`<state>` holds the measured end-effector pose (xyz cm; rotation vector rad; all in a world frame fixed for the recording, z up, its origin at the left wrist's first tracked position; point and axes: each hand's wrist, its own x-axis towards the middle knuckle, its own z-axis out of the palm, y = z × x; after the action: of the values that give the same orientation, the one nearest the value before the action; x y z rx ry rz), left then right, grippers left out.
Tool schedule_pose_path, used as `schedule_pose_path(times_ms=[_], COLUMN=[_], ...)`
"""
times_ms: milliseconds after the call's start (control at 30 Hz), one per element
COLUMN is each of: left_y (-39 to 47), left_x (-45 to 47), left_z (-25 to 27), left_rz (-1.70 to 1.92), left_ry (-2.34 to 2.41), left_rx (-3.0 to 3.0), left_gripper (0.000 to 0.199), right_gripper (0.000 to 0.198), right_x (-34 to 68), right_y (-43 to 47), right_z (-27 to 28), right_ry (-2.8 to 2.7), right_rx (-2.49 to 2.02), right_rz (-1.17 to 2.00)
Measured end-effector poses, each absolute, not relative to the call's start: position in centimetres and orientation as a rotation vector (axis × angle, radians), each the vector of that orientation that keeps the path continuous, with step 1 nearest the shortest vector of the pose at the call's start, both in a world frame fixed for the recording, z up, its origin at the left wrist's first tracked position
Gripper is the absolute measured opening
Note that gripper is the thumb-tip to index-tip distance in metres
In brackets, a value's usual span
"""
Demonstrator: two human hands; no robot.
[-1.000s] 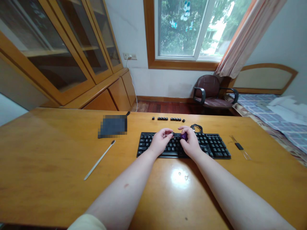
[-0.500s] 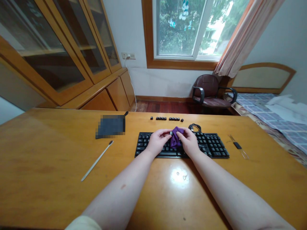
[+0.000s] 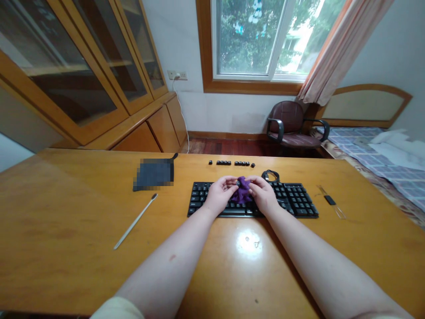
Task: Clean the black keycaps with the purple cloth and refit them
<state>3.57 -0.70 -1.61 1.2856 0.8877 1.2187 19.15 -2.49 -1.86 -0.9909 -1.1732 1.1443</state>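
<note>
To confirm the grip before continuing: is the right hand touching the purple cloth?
Touching: the head view shows the right hand with its fingers at the right edge of the purple cloth.

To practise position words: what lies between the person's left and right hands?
In the head view, a purple cloth is bunched between the left hand and right hand, over the keyboard, with a small dark piece in the left hand's pinch.

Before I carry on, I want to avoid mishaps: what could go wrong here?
The small piece pinched in the left hand could slip onto the keyboard below. The cloth in the right hand might snag a key. The loose keycaps near the far edge of the desk could fall if knocked.
</note>
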Motion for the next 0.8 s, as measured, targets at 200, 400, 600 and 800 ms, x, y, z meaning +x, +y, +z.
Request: schedule_pose_path(times_ms=[200,400,600,800], left_y=[-0.64,-0.69,-0.89,-0.87], left_x=[3.34,2.97,3.03,3.35], left_z=[-1.81,-1.91,-1.14,-1.1], left_rz=[1.248,1.308,1.259,1.268], left_ry=[0.878,0.939,0.955,0.98], left_rx=[1.27,1.487,1.401,1.244], left_gripper=[0.02,0.014,0.015,0.015], right_gripper=[0.04,0.021,0.01,0.019], right_x=[18.65,18.97,19.18,18.75], right_y=[-2.09,-2.07,-2.33,-2.51], right_z=[-1.51,-1.76,-1.62,-1.47], right_ry=[-1.236,-1.434,-1.398,-1.452], right_rx=[-0.975,-1.047,-1.114,-1.117], right_rz=[1.144,0.897,0.847,0.816])
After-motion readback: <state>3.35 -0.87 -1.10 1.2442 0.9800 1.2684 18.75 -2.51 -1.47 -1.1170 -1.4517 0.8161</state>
